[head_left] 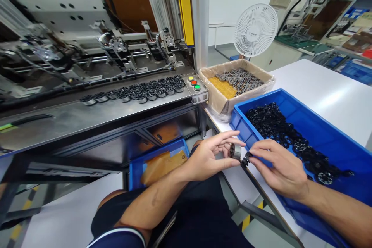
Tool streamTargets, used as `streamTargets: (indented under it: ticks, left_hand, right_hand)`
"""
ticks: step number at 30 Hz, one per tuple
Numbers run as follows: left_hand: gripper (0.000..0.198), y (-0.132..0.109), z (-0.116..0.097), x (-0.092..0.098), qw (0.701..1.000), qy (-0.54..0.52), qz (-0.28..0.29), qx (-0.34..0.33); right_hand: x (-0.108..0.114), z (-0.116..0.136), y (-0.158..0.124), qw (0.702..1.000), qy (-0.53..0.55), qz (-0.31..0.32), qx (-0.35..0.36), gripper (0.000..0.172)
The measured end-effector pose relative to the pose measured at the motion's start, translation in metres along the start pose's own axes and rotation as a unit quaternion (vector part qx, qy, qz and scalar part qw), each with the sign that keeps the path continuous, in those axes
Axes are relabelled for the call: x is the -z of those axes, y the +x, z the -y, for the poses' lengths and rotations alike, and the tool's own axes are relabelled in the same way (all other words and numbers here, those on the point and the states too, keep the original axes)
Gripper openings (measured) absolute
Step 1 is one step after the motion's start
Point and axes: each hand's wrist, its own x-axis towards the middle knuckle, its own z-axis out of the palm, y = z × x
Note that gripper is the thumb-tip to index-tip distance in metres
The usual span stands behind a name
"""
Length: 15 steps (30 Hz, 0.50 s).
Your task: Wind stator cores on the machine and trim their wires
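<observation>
My left hand [210,155] pinches a small silver metal ring [235,151] between thumb and fingers, just in front of the near corner of a blue bin [325,131]. My right hand [276,166] holds a small black plastic round part [246,159] at its fingertips, almost touching the ring. The bin is filled with several black round parts [276,122]. Both hands hover over the table edge above my lap.
A cardboard box [215,102] of stacked parts sits behind the bin, with a white fan [255,30] beyond. On the machine's steel deck [72,118] lies a row of assembled parts [145,91] beside coloured buttons [194,82]. A lower blue bin [139,164] holds brown bags.
</observation>
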Motion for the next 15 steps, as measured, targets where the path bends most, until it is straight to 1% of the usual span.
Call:
streamTargets:
  ticks: [4,8,12,15]
  left_hand:
    - [0.051,-0.002,0.004,-0.006,0.994,-0.094,0.035,0.044]
    - [0.05,-0.002,0.006,-0.014,0.986,-0.158,0.041,0.039]
    - [0.049,-0.002,0.006,-0.017,0.98,-0.185,0.039,0.063]
    - [0.05,-0.001,0.007,-0.015,0.978,-0.186,0.047,0.086]
  right_hand:
    - [-0.001,-0.001,0.0,1.0,0.012,-0.002,0.007,0.025]
    - [0.0,-0.001,-0.001,0.999,0.032,-0.009,0.021,0.032]
    - [0.002,0.0,-0.002,0.999,0.036,-0.006,0.002,0.033]
    - [0.003,0.0,-0.001,0.999,0.035,0.007,0.017,0.032]
